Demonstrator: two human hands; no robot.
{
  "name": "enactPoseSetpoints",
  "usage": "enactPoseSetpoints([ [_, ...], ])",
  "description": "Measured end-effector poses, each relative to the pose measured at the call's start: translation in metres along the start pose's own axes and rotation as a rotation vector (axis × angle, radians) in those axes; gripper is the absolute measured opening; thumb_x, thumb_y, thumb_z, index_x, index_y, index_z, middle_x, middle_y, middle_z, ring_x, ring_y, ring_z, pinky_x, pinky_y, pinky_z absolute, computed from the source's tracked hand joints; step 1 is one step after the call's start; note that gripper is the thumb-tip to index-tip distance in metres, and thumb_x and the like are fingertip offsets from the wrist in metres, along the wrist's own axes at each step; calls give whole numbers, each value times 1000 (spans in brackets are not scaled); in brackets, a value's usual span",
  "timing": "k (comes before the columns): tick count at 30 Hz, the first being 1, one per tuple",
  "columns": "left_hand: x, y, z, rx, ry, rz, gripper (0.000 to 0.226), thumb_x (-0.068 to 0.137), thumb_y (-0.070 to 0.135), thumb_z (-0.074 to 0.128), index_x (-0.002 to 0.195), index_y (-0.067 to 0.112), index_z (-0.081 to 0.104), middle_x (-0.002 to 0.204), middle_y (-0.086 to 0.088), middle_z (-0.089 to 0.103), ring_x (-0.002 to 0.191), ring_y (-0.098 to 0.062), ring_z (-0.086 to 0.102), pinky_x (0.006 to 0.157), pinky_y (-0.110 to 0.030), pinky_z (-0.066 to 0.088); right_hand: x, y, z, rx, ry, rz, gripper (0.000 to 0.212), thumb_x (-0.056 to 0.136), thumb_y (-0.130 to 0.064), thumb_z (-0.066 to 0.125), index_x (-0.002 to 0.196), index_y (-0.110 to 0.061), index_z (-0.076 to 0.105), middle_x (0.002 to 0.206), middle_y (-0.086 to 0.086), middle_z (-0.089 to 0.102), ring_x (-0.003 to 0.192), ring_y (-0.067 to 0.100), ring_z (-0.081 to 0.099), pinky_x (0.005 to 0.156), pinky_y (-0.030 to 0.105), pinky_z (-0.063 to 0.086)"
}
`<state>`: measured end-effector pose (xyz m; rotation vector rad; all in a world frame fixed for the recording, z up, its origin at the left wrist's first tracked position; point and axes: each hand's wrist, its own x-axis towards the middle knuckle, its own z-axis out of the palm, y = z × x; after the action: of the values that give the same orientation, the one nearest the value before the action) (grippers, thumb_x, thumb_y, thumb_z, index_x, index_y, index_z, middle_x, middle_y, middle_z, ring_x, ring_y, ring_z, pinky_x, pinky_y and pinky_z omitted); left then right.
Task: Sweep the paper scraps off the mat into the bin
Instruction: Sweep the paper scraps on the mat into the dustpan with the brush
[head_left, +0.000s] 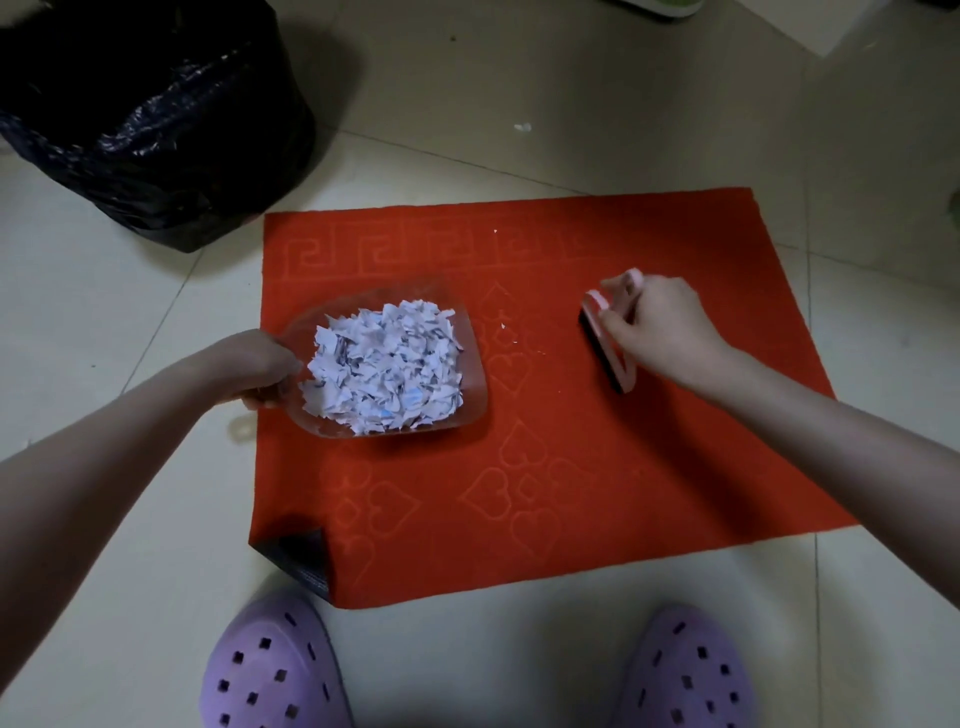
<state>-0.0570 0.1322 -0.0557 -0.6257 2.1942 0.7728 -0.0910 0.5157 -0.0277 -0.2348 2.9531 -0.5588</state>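
One red mat is lying on the pale tiled floor, with its near-left corner folding over and showing a dark underside. One clear plastic scoop is sitting over the left part of the mat, and it is holding a single dense heap of white paper scraps, too many to count; whether the scoop is resting on the mat or hanging just above it is not clear. The left hand is gripping the scoop's handle at the mat's left edge, fingers curling round it. A few tiny stray scraps are lying on the mat just right of the scoop, and one more scrap is lying on the floor beyond the mat's far edge. One pink brush with dark bristles is sitting on the right half of the mat, well apart from the scoop, and the right hand is clutching its looped handle with curled fingers. One bin, lined with a black bag, is standing on the floor at the far left, just beyond the mat's far-left corner; its inside is too dark to read. Two purple clogs are showing at the near edge
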Motion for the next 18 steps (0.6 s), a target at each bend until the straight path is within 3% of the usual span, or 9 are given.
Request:
enactPoseSetpoints([
  [3,-1,9,2,118,11,-18,19,85,3,48,69,-5,57,52,-16,51,41,-24,40,36,-19,29,-8,-7,15,-28,-34,7,16,89,-17,52,83,-8,64,73,13,69,80,35,65,74,38,51],
  [9,-4,27,6,217,114,-60,31,86,5,42,57,0,52,28,-6,48,22,-16,42,36,-20,34,-3,-46,38,1,-74,-28,19,90,-14,51,74,-6,56,75,16,67,77,36,63,64,29,36],
  [14,-4,34,8,225,114,-48,33,86,6,44,54,0,54,28,-6,49,29,-21,48,42,-24,37,9,-57,40,284,19,-37,21,89,-15,52,91,-2,68,82,16,71,73,27,66,66,34,48],
  [16,-4,34,9,220,105,-48,34,86,6,44,54,0,53,28,-6,49,23,-17,46,43,-24,37,11,-53,30,297,72,-57,20,89,-16,51,89,-8,70,76,10,71,69,21,65,63,29,45],
  [18,-1,32,10,210,101,-44,33,86,5,42,55,0,52,28,-6,48,24,-18,45,42,-24,36,13,-46,19,252,141,-62,23,88,-18,52,98,-11,71,86,8,73,77,21,68,69,27,48],
])
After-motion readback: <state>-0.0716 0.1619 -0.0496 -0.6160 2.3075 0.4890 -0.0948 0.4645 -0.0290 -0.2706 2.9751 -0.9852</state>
